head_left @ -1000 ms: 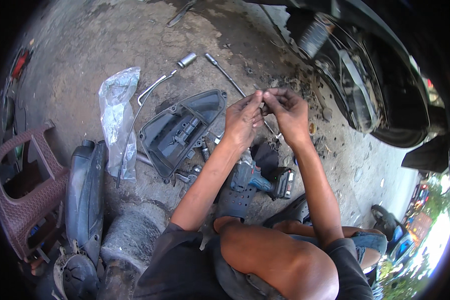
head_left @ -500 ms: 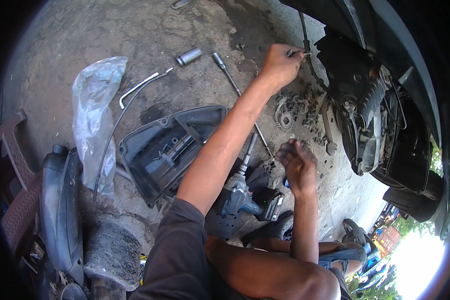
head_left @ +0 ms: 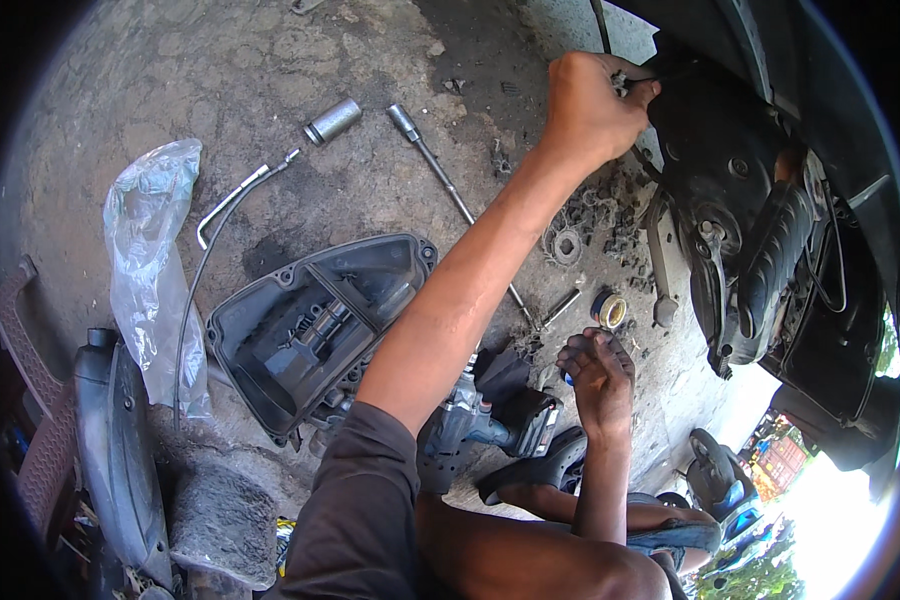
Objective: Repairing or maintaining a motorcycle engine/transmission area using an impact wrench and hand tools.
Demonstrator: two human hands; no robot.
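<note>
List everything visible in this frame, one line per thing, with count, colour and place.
scooter engine side: 1, black, upper right
plastic cover: 1, dark grey, centre, inner side up
power driver: 1, grey-blue, under the left forearm
socket: 1, silver, top, on the concrete
extension bar: 1, silver, right of the socket
bent wrench: 1, silver, upper left
plastic bag: 1, clear, left
tape roll: 1, yellowish, near the right hand
left hand: closed on a small part at the engine
right hand: loosely curled, low
</note>
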